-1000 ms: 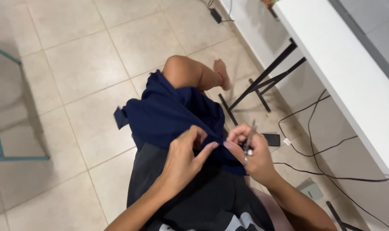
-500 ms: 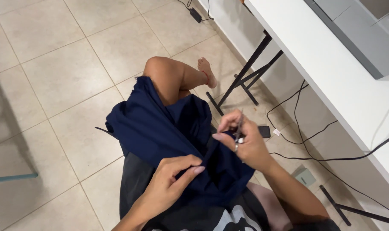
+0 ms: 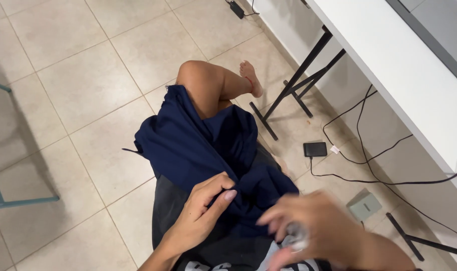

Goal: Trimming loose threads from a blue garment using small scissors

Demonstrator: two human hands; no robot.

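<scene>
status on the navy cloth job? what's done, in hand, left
Done: the navy cloth is draped over the person's lap and raised knee, partly bunched. In hand: the left hand pinches a fold near the lap; the right hand is motion-blurred beside it, seemingly holding something small and pale that I can't identify. Left: the cloth looks bunched and unfolded, with no finished result showing, so probably most of the handling.

The right hand [image 3: 319,226] is motion-blurred, so its grip and the small pale thing [image 3: 298,236] by it cannot be told; the tabletop [image 3: 389,70] runs off the right edge.
</scene>
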